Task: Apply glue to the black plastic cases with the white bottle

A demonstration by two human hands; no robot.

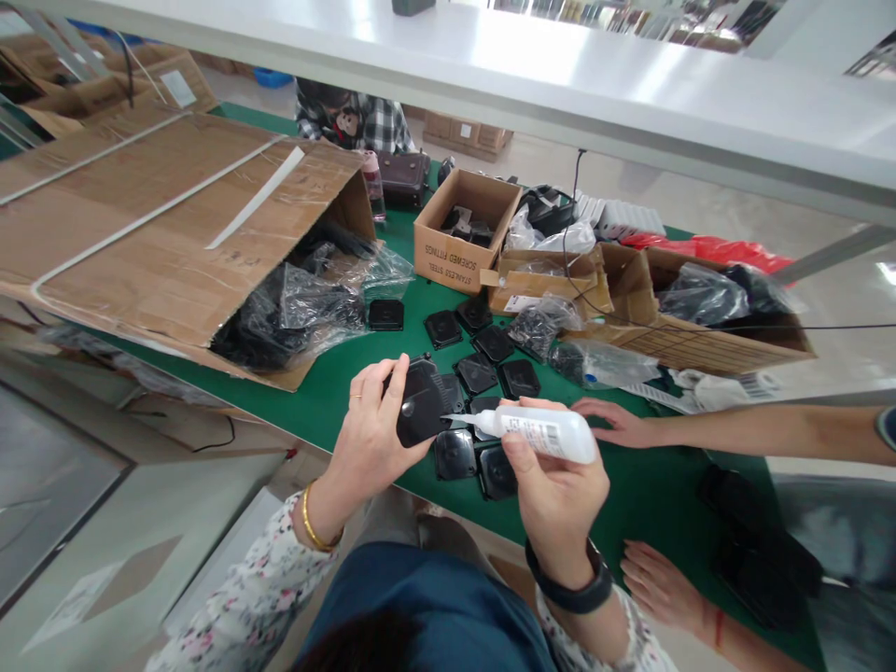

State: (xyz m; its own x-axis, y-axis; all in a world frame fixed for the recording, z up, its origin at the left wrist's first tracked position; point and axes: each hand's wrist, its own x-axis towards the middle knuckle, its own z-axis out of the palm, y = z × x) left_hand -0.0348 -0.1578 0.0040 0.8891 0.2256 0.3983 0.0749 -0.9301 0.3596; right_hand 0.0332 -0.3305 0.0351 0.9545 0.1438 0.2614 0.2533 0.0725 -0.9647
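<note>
My left hand (pixel 374 420) holds a black square plastic part (pixel 418 403) tilted up above the green table, fingers along its edge. In my right hand (pixel 560 490) is a white squeeze bottle (pixel 546 431) with a long thin nozzle, lying nearly level. The nozzle tip points left and is at the lower right edge of the held part; whether it touches cannot be made out. Several similar black square pieces (pixel 476 373) lie beneath and beyond my hands, and one glossy piece (pixel 455 455) lies just below the nozzle.
A large cardboard box (pixel 175 215) with bagged black parts is at left. Smaller open boxes (pixel 458 266) stand behind the pieces. From the right, another person's hands (pixel 623 425) rest on the green table (pixel 616 495). A white shelf (pixel 490 65) spans overhead. Someone sits across the table.
</note>
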